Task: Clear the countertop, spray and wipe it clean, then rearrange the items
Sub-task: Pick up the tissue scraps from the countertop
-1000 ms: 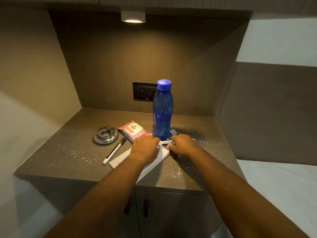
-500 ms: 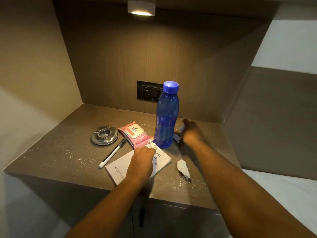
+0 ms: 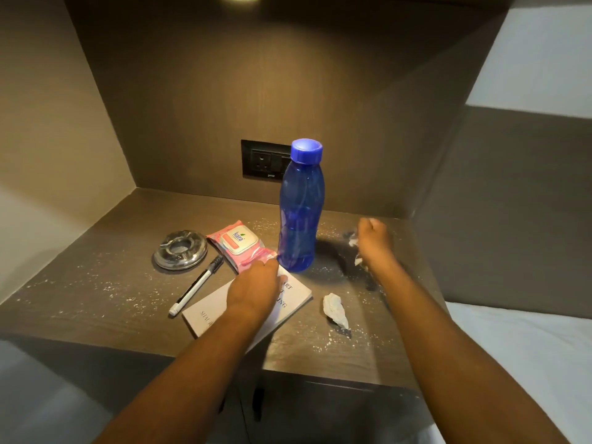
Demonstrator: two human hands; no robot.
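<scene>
Countertop [image 3: 96, 302] dusted with white specks, items on it: blue bottle [image 3: 299, 219] upright mid-back, wipes pack [image 3: 238, 243] and ashtray [image 3: 179, 249] to its left, pen [image 3: 195, 290], booklet [image 3: 208, 312] at front, crumpled tissue [image 3: 334, 310] beside it. Left hand [image 3: 256, 288] flat on booklet, fingers loosely together. Right hand [image 3: 373, 240] right of bottle, closed on small white scraps [image 3: 353, 242]

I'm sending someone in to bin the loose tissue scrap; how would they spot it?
Find the tall blue bottle on the countertop. In front of it and slightly right, beside the white booklet, lies the crumpled tissue. It is the only white wad lying free.
</scene>
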